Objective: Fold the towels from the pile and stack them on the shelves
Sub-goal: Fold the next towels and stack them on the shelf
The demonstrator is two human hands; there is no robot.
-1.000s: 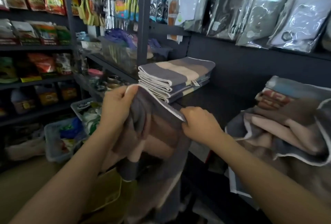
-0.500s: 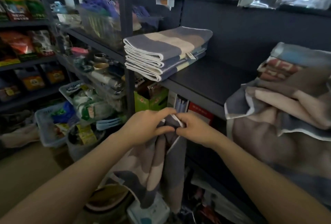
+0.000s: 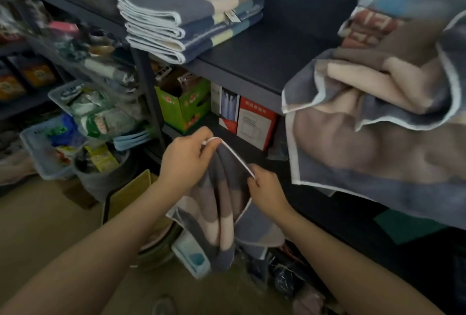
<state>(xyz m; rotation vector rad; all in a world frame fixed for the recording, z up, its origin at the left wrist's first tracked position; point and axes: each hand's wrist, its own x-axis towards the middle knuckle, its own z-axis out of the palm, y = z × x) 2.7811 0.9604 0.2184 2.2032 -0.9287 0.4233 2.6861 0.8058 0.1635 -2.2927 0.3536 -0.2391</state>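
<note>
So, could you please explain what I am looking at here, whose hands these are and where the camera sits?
No machine here: a person wears a camera on the head, looking down at their own two bare hands. The left hand and right hand each pinch the white-edged top of a striped towel, which hangs between them. On the dark shelf sits a stack of folded towels; to the right an unfolded pile of towels drapes over the shelf edge.
</note>
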